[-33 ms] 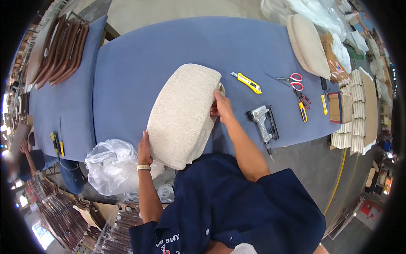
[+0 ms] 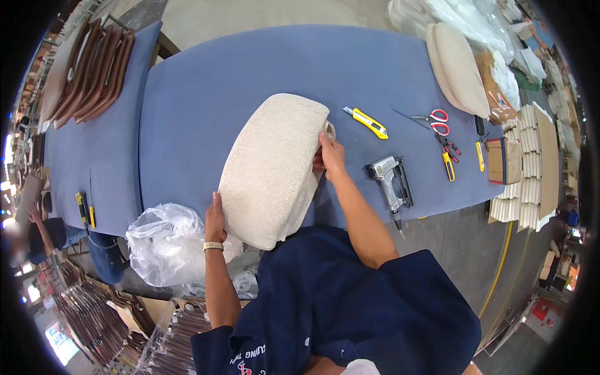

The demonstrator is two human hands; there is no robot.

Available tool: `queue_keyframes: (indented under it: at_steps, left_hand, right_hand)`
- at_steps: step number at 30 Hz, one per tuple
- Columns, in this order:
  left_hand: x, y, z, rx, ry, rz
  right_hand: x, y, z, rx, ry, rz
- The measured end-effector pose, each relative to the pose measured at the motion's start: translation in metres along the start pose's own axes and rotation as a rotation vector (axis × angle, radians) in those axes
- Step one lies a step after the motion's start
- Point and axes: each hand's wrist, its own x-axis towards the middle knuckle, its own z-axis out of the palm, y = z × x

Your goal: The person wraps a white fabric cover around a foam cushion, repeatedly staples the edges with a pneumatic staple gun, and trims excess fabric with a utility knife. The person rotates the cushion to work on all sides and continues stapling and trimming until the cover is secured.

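Observation:
A cream fabric-covered cushion pad (image 2: 272, 169) is tilted in front of me over the blue table (image 2: 187, 106), its curved face toward me. My left hand (image 2: 215, 220) grips its lower left edge, thumb along the side, the other fingers mostly hidden. On the opposite side, my right hand (image 2: 330, 156) is closed on the fabric edge, with the fingertips partly tucked behind it. Right of the pad lie a yellow utility knife (image 2: 369, 122) and a silver staple gun (image 2: 390, 182) with its hose fitting toward me.
Red-handled scissors (image 2: 432, 120), pliers (image 2: 447, 149) and a second yellow cutter (image 2: 480, 155) lie farther right. Two cream pads (image 2: 455, 69) rest at the far right corner. Clear plastic (image 2: 164, 245) bunches at the near left. Brown panels (image 2: 94, 75) stand far left; another person (image 2: 47, 234) works beyond.

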Motion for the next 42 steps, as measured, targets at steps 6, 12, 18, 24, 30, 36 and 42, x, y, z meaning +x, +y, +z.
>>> queue_keyframes:
  at_steps: [6,12,18,24,30,36,42]
  left_hand:
    - [0.02,-0.022,0.005,-0.146,-0.059,0.012]
    - [-0.002,-0.054,0.001,-0.31,-0.331,-0.144]
    - [-0.02,-0.076,0.014,0.644,-0.403,-0.129]
    - [0.0,0.053,0.076,0.621,-0.33,0.664]
    - [0.032,0.12,0.173,0.582,-0.623,0.708]
    - [0.059,0.128,0.205,0.388,-0.827,0.521]
    - [0.062,0.12,0.195,0.213,-0.92,0.376]
  right_hand:
    - [0.023,-0.016,0.018,-0.066,0.073,-0.183]
    - [-0.066,-0.064,0.016,0.089,-0.227,-0.344]
    - [-0.12,-0.023,-0.032,-0.376,-0.043,-0.557]
    - [-0.113,-0.009,-0.046,-0.161,-0.085,-0.41]
    - [-0.116,-0.007,-0.035,-0.459,0.068,-0.701]
    - [-0.118,-0.012,-0.018,-0.187,-0.109,-0.628]
    - [-0.106,-0.01,0.001,0.046,-0.185,-0.537]
